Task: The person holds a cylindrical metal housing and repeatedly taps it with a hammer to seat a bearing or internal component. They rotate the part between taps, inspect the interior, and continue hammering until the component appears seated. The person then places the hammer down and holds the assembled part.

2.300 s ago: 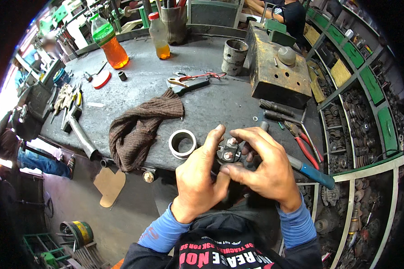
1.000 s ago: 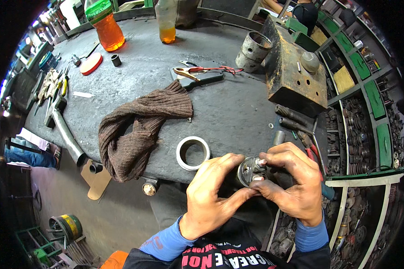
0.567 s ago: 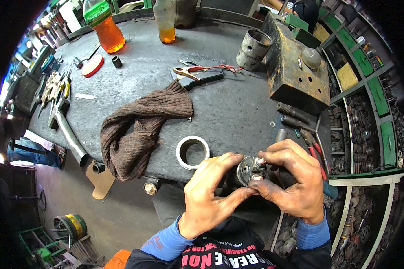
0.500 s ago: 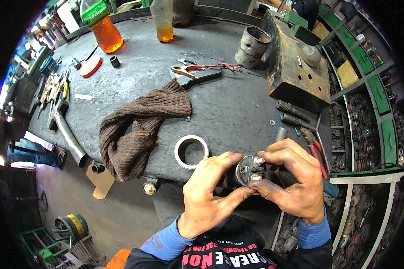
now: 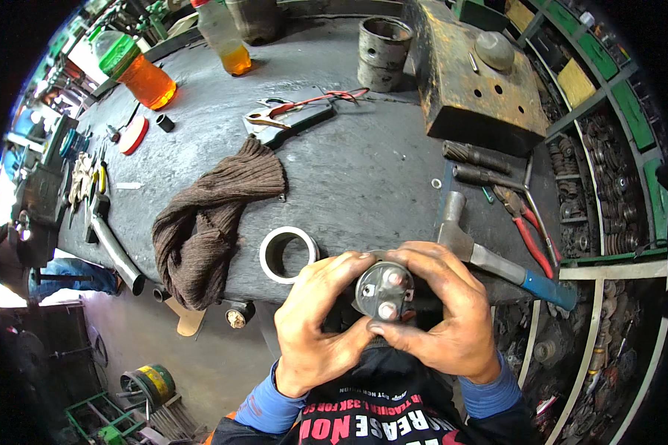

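Observation:
Between my two hands, at the near edge of the bench, is a round dark starter solenoid (image 5: 384, 291). Its end face is turned up, showing two copper-coloured studs. My left hand (image 5: 315, 322) grips its left side with thumb and fingers. My right hand (image 5: 449, 319) is curled around the right side, thumb low on the rim. The body below the end face is mostly hidden. Just left of my left hand a wide metal ring (image 5: 268, 254) rests on the bench. A ribbed brown cloth (image 5: 245, 182) lies twisted beyond it. Right of my hands lies a blue-handled hammer (image 5: 497, 263).
Red-handled pliers (image 5: 523, 230) and dark rods lie at the right, before a rusty metal block (image 5: 467, 104). A metal cylinder (image 5: 382, 55), clip leads (image 5: 282, 115) and bottles of orange liquid (image 5: 148, 83) stand farther back. Shelves of parts (image 5: 616, 185) line the right side.
Both hands have shifted slightly left with the solenoid and tilted it, so its end face now points up toward me. The hammer beside my right hand has come into fuller view.

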Action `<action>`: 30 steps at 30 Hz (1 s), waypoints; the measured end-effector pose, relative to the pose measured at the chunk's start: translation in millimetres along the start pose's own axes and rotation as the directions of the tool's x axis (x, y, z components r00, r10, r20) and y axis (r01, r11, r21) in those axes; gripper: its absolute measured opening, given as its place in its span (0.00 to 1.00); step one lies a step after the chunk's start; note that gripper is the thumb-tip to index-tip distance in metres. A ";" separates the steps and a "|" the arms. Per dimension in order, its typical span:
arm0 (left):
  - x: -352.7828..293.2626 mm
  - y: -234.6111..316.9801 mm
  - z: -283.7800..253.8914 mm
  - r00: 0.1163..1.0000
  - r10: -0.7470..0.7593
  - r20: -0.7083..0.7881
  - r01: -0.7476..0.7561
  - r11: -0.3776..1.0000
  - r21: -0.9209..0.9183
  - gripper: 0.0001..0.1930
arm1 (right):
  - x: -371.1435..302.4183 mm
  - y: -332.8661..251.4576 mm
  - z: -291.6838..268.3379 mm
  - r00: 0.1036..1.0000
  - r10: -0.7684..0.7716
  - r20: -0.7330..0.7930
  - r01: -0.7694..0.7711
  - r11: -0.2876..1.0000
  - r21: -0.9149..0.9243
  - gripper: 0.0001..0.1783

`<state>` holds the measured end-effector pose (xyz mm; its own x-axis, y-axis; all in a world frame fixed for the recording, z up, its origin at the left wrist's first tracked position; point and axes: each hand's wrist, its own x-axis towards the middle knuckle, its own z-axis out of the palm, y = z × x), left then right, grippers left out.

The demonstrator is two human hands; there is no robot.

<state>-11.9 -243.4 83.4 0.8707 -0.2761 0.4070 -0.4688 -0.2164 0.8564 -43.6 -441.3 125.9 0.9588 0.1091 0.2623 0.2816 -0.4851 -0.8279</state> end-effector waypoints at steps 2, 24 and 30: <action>-5.1 -0.3 0.8 0.999 0.008 -0.034 -0.008 1.000 -0.003 0.31 | -3.3 3.5 3.3 0.999 -0.047 -0.006 0.047 0.998 0.036 0.41; -21.9 -1.1 6.2 0.993 0.002 -0.122 -0.012 0.997 -0.077 0.30 | -15.7 9.1 13.1 0.995 -0.090 -0.049 0.095 0.991 0.099 0.40; -23.6 -0.6 5.7 0.990 0.033 -0.134 -0.042 0.997 -0.067 0.30 | -18.0 10.5 15.3 0.993 -0.112 -0.048 0.116 0.988 0.100 0.39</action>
<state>-33.1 -242.1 71.5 0.8670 -0.1547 0.4737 -0.4940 -0.1417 0.8578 -57.4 -435.0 104.8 0.9184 0.1209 0.3766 0.3933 -0.3803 -0.8370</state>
